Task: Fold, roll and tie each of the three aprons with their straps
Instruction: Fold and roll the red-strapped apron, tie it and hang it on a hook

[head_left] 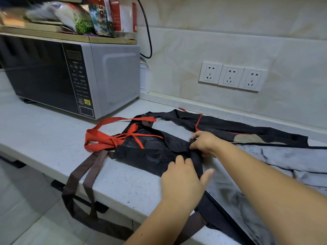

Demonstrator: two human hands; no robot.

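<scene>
A black apron [150,152] lies bunched on the white counter [53,138], with red straps [102,140] spread to its left and brown straps [88,174] hanging over the front edge. My left hand [184,177] lies on the apron's near part, fingers curled into the cloth, thumb out. My right hand [203,142] pinches a fold of black cloth just behind it. Another black apron with red trim [230,128] stretches along the back of the counter. A grey-and-white marbled cloth [265,165] lies under my right forearm.
A microwave [74,76] stands at the back left, with food packets [88,16] on a shelf above it. Three wall sockets [231,76] sit on the tiled wall at the right. A black cable [148,32] hangs behind the microwave. The floor [26,209] shows below the counter edge.
</scene>
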